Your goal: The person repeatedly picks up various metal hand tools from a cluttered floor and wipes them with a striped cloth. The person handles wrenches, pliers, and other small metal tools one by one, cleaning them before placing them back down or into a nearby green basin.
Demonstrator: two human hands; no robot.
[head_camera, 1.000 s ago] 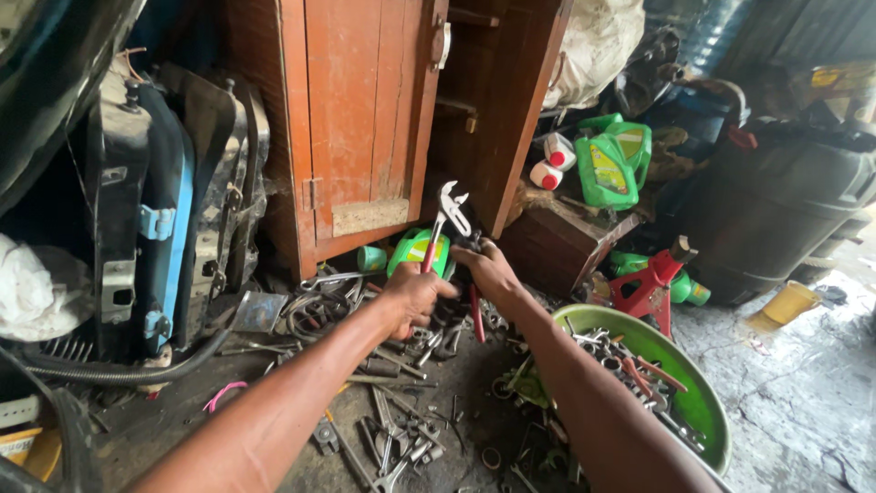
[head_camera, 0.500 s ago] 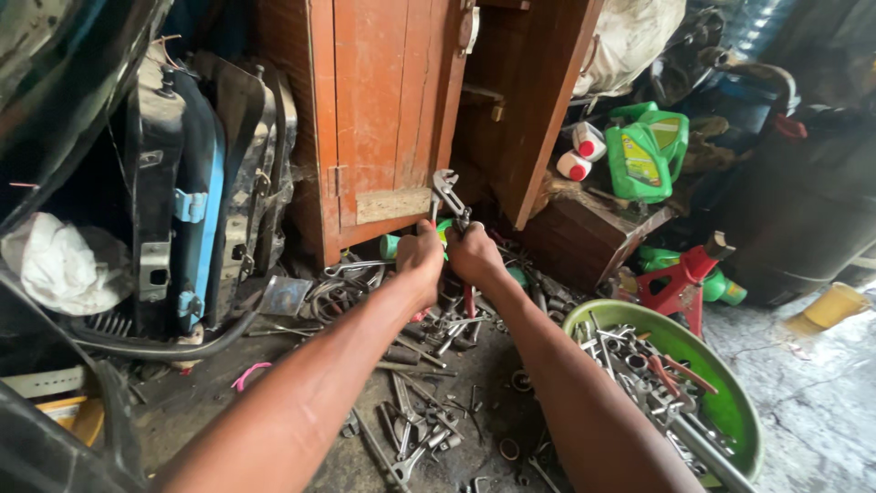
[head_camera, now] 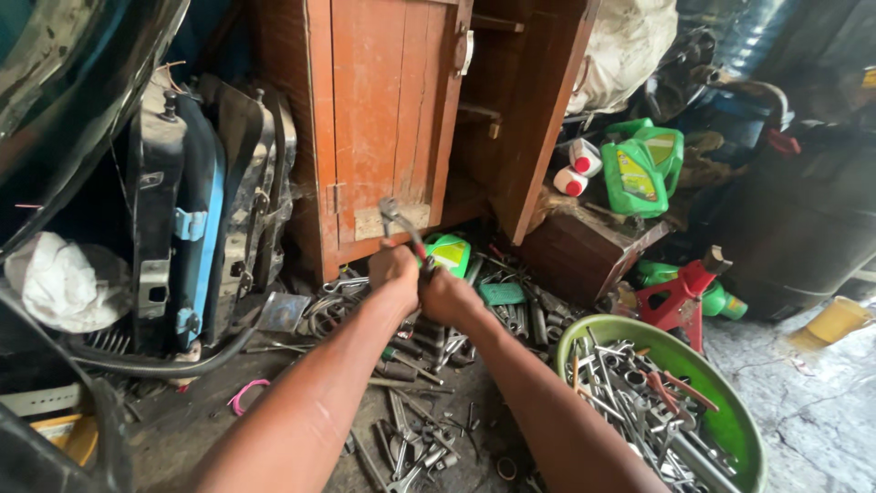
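Pliers (head_camera: 399,222) gripped by both hands (head_camera: 424,283), arms extended, knuckles touching.

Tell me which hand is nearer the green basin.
Right. The right hand is left of the green basin; the left hand is farther left. Both grip pliers.

The pliers (head_camera: 399,224) are a slip-joint tool with a grey metal head and red handles. They stand nearly upright with the head up, in front of the lower edge of the wooden cabinet door, above a heap of loose tools on the floor. Only the head and a short stretch of the neck show, tilted a little to the left; the red handles are almost wholly hidden within the grip around them.
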